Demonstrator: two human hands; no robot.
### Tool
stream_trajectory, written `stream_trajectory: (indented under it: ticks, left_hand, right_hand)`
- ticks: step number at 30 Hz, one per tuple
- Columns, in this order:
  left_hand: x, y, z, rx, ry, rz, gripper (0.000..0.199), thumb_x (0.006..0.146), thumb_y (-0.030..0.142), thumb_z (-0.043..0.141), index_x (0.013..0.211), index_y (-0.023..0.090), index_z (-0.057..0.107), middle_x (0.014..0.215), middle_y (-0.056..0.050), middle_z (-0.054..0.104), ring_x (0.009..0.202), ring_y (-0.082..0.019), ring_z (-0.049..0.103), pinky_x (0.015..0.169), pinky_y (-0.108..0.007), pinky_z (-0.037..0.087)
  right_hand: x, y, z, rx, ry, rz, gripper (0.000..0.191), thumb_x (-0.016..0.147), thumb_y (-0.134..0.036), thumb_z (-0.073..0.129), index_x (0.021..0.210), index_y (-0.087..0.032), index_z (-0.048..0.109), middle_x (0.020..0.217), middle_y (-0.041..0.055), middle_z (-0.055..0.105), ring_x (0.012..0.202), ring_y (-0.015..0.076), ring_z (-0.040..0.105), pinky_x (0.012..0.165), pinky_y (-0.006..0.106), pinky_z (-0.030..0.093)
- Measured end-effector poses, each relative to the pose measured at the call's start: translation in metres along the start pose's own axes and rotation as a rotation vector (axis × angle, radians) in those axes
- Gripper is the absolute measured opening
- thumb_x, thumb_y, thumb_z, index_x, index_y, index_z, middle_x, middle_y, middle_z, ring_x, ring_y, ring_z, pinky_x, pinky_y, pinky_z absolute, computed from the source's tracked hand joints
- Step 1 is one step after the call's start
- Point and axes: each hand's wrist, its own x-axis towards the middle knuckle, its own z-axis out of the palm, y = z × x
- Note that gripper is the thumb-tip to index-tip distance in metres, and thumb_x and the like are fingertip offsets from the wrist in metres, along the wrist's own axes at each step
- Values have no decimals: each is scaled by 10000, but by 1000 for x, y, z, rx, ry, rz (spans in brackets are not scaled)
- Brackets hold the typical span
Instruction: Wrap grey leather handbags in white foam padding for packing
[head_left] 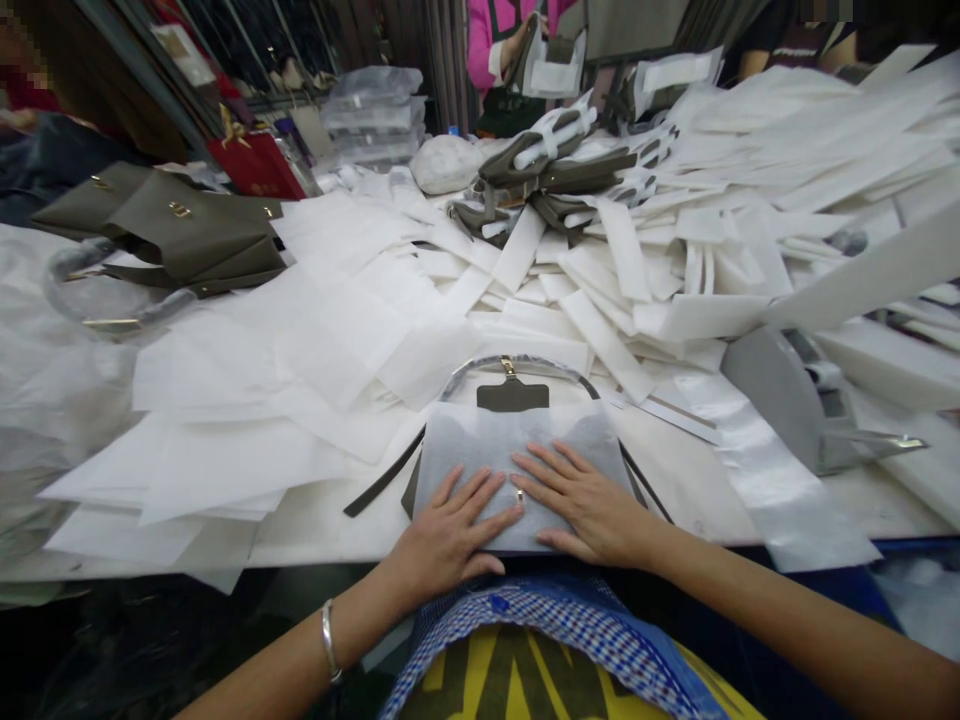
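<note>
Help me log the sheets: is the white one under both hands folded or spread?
Spread: the white sheet lies flat across the handbag, under the left hand and right hand. I can't tell whether edges are tucked.

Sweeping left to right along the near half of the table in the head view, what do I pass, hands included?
Loose white sheets → dark strap → left hand → right hand, both spread flat on a pale sheet → shiny translucent strip.

Piled handbags [585, 175], heaped white sheets [360, 310] and a co-worker [482, 50] suggest a workshop.
</note>
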Motion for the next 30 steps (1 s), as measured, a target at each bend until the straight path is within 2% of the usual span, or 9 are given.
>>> stream_trajectory:
  ticks: [3,8,10,13,17,20,23,27,30]
  left_hand:
    - [-2,3,7,58,63,-26,706,956,644,405,1558,301,269,1610,-112,303,1497,-288,254,1225,-528,150]
    - [-5,-4,25,47,182,-66,461,1045,301,376,1499,225,405,1483,-67,516,1439,-198,383,1230,-445,219]
    - [-8,-9,35,20,212,-68,440,1043,226,363,1475,180,433,1400,-68,600,1402,-170,438,1217,-417,266]
    - [-11,-18,45,-25,211,-70,431,1044,187,355,1467,189,439,1333,-49,653,1363,-142,485,1192,-383,327]
    - [-1,-33,25,-36,188,-11,381,1048,187,356,1375,228,548,1291,9,681,1234,-109,602,1104,-269,445]
    - [23,-45,-1,-69,212,-25,283,1043,243,415,1171,217,667,1147,34,743,992,-104,703,889,-201,560]
    - [52,-53,-14,-69,239,-127,266,1027,318,458,1099,187,677,1085,-18,751,911,-164,705,800,-282,582]
    - [74,-57,-9,-36,124,-247,519,1013,523,365,1297,145,578,1255,-99,673,1140,-264,625,1020,-470,492]
    - [75,-59,-8,-46,68,-302,593,988,581,375,1303,110,551,1248,-131,652,1162,-283,593,1091,-523,414]
  right_hand:
    - [0,0,-1,30,-1,10,722,955,-499,528,1566,-215,270,1636,95,233,1523,282,132,1220,576,127]
    - [2,5,-2,54,41,-12,720,933,-470,570,1557,-228,303,1616,91,291,1514,280,179,1211,563,206]
    - [3,10,5,22,56,-22,658,944,-397,563,1541,-230,342,1593,75,345,1504,268,219,1197,548,266]
    - [3,22,23,-12,142,-44,549,949,-242,525,1490,-214,432,1490,70,507,1458,234,341,1161,499,370]
    - [1,35,41,-43,298,-30,538,943,-144,505,1475,-205,449,1366,93,626,1400,214,440,1104,422,465]
    - [2,40,35,-98,364,47,543,949,-157,517,1485,-181,433,1360,120,626,1379,251,469,1074,443,498]
    - [6,43,20,-145,351,196,510,964,-230,529,1458,-124,460,1406,158,579,1355,301,491,1070,512,494]
    - [11,46,7,-145,269,300,494,987,-350,509,1418,-110,499,1397,162,585,1303,310,531,1075,531,474]
    - [18,47,-1,-124,214,342,487,964,-424,545,1343,-119,560,1280,153,655,1188,325,591,1044,543,471]
